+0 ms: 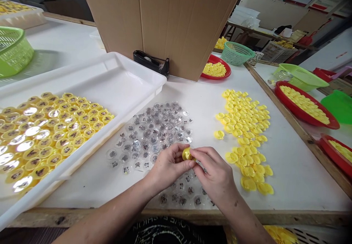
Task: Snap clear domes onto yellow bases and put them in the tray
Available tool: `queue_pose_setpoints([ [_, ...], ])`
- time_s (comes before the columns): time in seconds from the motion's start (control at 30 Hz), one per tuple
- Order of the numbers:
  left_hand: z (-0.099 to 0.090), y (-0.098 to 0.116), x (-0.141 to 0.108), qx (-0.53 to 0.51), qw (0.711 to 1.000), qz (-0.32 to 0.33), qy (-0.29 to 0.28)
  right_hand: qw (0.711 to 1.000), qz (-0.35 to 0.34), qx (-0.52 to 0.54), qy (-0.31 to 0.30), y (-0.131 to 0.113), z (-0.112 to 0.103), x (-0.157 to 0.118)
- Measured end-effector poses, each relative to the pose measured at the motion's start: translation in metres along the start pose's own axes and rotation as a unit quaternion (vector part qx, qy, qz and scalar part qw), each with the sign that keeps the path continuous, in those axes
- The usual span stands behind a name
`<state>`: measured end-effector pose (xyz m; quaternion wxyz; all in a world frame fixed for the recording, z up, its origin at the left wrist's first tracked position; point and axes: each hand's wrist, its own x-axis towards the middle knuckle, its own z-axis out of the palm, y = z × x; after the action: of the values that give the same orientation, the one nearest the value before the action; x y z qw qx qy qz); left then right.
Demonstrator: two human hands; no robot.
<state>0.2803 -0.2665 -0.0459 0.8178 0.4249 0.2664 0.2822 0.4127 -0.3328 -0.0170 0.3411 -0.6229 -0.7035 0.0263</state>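
Between both hands, above the white table, is a small round yellow plastic piece [186,154]. My left hand [171,164] pinches it from the left with thumb and fingers. From the right, the fingertips of my right hand [213,169] press on its edge; part of the piece is hidden by them. Under and behind the hands lie many clear round discs [154,139] with small dark animal prints. Loose yellow pieces [244,115] spread in a patch to the right. On the left, a white tray [132,71] holds rows of yellow pieces with printed faces [62,141].
A tall cardboard sheet [170,24] stands at the back, a black tape dispenser [151,63] at its foot. Red plates [308,108] of yellow pieces and green baskets [238,53] are at the right. Another green basket [13,51] stands far left. A wooden strip [291,126] edges the table.
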Motion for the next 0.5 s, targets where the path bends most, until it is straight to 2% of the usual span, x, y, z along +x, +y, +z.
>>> queue_pose_setpoints([
  [0.1,0.000,0.003,0.000,0.020,1.000,0.012,-0.002,0.997,0.034,0.061,-0.017,0.004,-0.003,-0.001],
  [0.17,-0.001,0.004,-0.001,0.030,0.999,0.025,-0.013,0.988,0.091,0.123,-0.035,0.010,-0.006,-0.001],
  [0.27,-0.003,0.003,0.000,0.055,0.997,0.051,-0.015,0.945,0.196,0.251,-0.069,0.020,-0.006,-0.002],
  [0.33,-0.005,0.000,0.001,0.073,0.995,0.064,-0.014,0.914,0.239,0.316,-0.089,0.023,-0.003,-0.003],
  [0.4,-0.006,-0.002,0.003,0.090,0.994,0.068,-0.007,0.902,0.258,0.335,-0.093,0.024,0.002,-0.005],
  [0.5,-0.006,-0.002,0.003,0.142,0.987,0.064,0.026,0.906,0.261,0.322,-0.081,0.023,0.007,-0.009],
])
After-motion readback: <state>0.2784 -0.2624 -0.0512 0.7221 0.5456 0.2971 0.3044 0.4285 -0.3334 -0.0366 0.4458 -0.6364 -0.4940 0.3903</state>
